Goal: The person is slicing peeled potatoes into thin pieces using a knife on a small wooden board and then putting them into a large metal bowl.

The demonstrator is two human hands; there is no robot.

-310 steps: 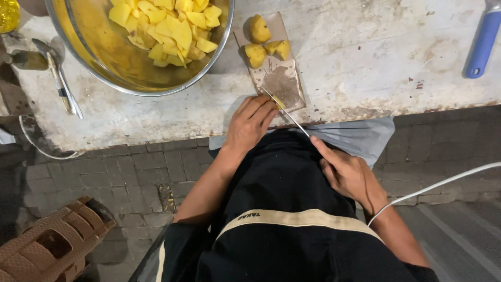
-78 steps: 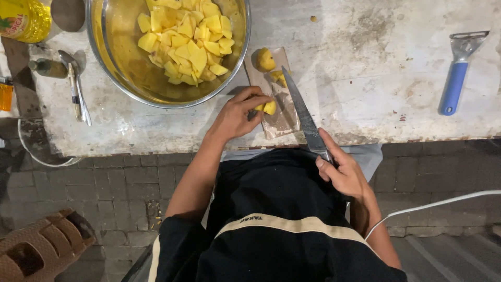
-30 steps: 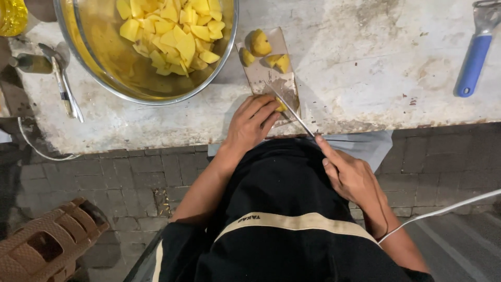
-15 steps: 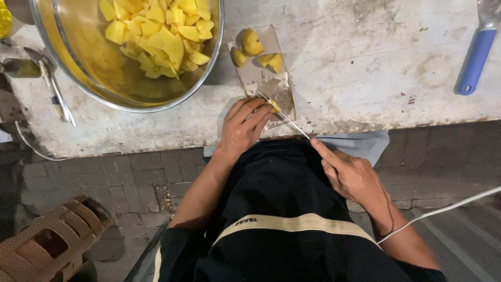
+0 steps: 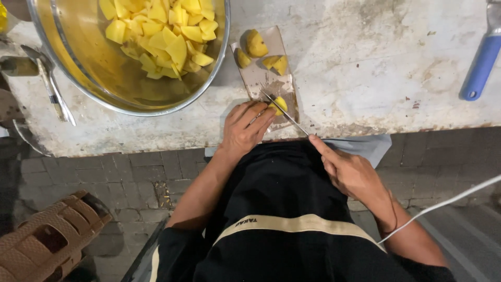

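Head view looks down on a worn, stained whitish counter [image 5: 365, 78] above a brick floor [image 5: 104, 177]. On its near edge lies a small cutting board [image 5: 261, 78]. Left hand [image 5: 245, 130] pins a yellow potato piece [image 5: 279, 104] there; right hand [image 5: 349, 169] grips a knife [image 5: 284, 112] slicing it. Steel bowl [image 5: 104, 89] of yellow chunks sits far left.

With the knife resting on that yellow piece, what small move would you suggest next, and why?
Probably press the thin steel knife straight down. Its blade already lies across the small yellow potato piece on the narrow wooden cutting board, the left hand pins that piece with its fingertips, and the right hand grips the handle.
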